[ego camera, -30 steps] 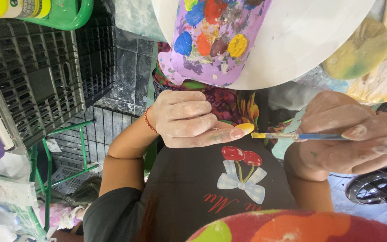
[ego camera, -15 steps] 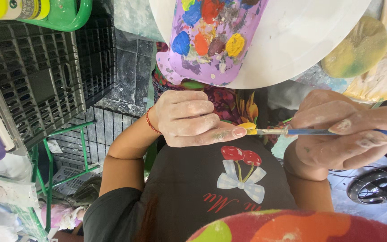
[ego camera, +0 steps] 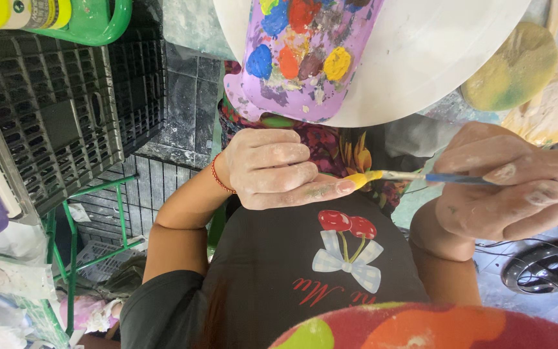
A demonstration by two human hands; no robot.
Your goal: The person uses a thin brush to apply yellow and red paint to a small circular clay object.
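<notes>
Now brush tip, yellow, meets left hand, curled; a second ago apart. Right hand pinches brush; I log contact.

A slim brush with a glossy blue handle, metal ferrule and yellow-loaded bristles sits beside a lilac plastic palette crusted with matt, rough paint. Left of the palette, a dark plastic crate shows a dull lattice surface; below it, matt black cloth.

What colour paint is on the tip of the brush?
Yellow, on the brush tip by the left hand; head view.
</notes>
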